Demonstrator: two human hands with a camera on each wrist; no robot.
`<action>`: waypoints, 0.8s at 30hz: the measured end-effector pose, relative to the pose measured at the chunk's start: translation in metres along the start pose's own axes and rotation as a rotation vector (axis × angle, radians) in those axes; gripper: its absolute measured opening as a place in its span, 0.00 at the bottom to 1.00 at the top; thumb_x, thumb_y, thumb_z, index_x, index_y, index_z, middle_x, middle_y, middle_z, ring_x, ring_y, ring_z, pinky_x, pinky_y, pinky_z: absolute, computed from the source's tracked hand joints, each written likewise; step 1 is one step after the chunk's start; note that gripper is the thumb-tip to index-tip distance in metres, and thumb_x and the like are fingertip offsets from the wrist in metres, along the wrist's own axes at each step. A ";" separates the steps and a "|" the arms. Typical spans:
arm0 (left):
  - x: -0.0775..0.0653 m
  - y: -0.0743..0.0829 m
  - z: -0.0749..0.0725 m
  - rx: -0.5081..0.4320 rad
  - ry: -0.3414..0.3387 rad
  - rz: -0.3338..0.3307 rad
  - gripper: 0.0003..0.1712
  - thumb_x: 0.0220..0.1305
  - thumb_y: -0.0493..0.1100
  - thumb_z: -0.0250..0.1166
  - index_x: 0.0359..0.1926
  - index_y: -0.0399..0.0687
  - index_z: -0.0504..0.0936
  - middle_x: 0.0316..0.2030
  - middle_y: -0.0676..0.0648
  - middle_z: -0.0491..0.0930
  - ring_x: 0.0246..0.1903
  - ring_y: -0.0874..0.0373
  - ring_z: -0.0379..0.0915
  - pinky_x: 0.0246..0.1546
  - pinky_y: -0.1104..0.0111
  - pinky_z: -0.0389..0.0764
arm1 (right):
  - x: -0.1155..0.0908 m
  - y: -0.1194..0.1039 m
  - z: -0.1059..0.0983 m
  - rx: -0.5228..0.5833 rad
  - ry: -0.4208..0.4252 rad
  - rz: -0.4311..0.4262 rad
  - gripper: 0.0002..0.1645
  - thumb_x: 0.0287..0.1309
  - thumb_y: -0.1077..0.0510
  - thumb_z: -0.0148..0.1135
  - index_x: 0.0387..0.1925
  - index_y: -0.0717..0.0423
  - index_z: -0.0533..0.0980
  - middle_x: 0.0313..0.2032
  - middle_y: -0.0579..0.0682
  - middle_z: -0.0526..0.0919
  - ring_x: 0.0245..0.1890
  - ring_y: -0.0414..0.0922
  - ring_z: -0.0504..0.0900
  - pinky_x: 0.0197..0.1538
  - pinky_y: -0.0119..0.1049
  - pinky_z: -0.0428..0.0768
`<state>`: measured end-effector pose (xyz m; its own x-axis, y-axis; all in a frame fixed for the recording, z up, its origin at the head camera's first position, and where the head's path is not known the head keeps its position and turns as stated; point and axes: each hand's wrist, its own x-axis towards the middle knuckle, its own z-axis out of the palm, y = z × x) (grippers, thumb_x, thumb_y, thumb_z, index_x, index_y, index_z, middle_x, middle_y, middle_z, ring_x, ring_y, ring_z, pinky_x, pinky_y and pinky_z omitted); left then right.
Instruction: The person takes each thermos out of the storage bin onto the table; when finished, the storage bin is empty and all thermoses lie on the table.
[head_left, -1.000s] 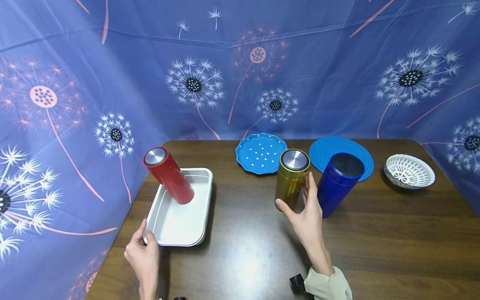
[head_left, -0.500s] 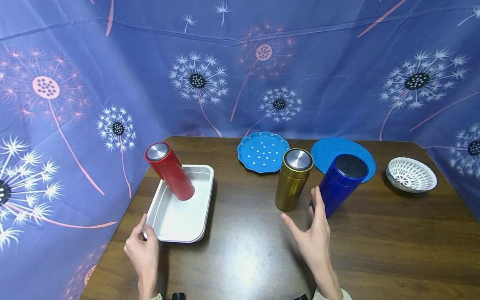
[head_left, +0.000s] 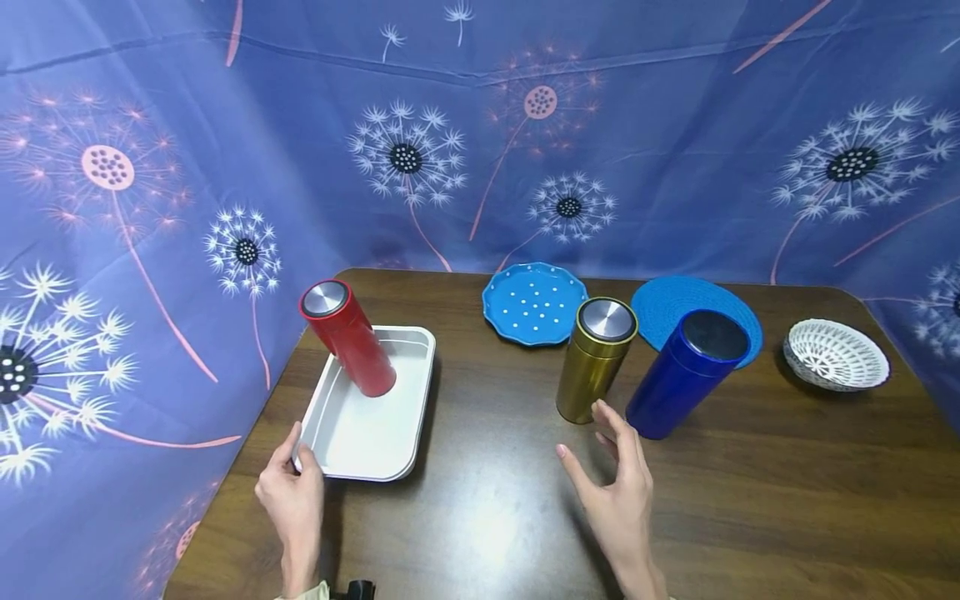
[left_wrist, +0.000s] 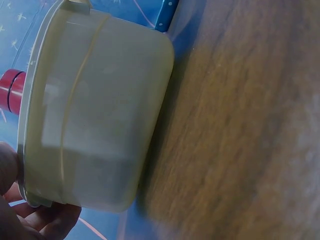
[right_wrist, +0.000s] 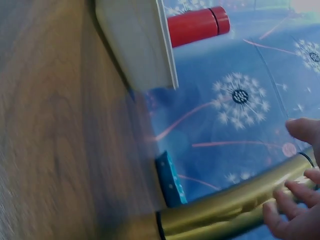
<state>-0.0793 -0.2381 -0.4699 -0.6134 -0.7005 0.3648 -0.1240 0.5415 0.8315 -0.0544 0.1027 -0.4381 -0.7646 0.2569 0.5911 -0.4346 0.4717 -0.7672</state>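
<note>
My left hand (head_left: 292,504) pinches the near left corner of a white rectangular tub (head_left: 360,442), thumb on the rim and fingers beneath, as the left wrist view shows. Inside the tub stands a red thermos (head_left: 356,342) with a steel lid. My right hand (head_left: 618,492) holds nothing; its fingers are spread and gently bent, just in front of a gold thermos (head_left: 588,375). In the right wrist view the fingers appear beside the gold thermos (right_wrist: 225,215). A blue thermos (head_left: 675,387) with a dark lid stands right of the gold one.
A blue polka-dot plate (head_left: 525,312) lies at the back middle of the wooden table (head_left: 465,475). Behind the blue thermos is a round blue woven mat (head_left: 675,300). A white patterned bowl (head_left: 836,357) sits at the right. Floral cloth (head_left: 420,75) hangs behind the table.
My right hand has come off the gold thermos and drawn back toward me, leaving it standing. My left hand keeps its hold on the tub's corner. The head view has shifted slightly.
</note>
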 end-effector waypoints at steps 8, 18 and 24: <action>0.000 -0.003 0.000 -0.007 0.021 0.017 0.19 0.56 0.28 0.57 0.48 0.36 0.85 0.44 0.38 0.85 0.33 0.88 0.63 0.33 0.82 0.63 | -0.003 -0.002 0.029 0.161 -0.162 0.028 0.43 0.43 0.72 0.74 0.64 0.62 0.68 0.57 0.59 0.77 0.59 0.40 0.75 0.57 0.26 0.72; 0.000 -0.002 0.000 -0.013 0.034 0.035 0.20 0.55 0.27 0.59 0.48 0.39 0.86 0.43 0.39 0.85 0.32 0.88 0.63 0.33 0.82 0.64 | 0.025 -0.014 0.070 0.171 -0.332 0.062 0.43 0.49 0.62 0.74 0.67 0.55 0.66 0.61 0.54 0.76 0.61 0.49 0.75 0.58 0.44 0.75; 0.000 -0.004 0.001 0.017 0.035 0.043 0.19 0.56 0.27 0.59 0.48 0.38 0.86 0.43 0.38 0.85 0.35 0.60 0.78 0.34 0.80 0.65 | 0.045 -0.019 0.100 0.217 -0.412 0.043 0.45 0.52 0.57 0.73 0.69 0.51 0.63 0.63 0.53 0.74 0.62 0.47 0.73 0.60 0.42 0.74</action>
<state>-0.0795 -0.2392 -0.4734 -0.5909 -0.6919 0.4149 -0.1109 0.5790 0.8077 -0.1282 0.0207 -0.4221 -0.8904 -0.1044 0.4431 -0.4542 0.2690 -0.8493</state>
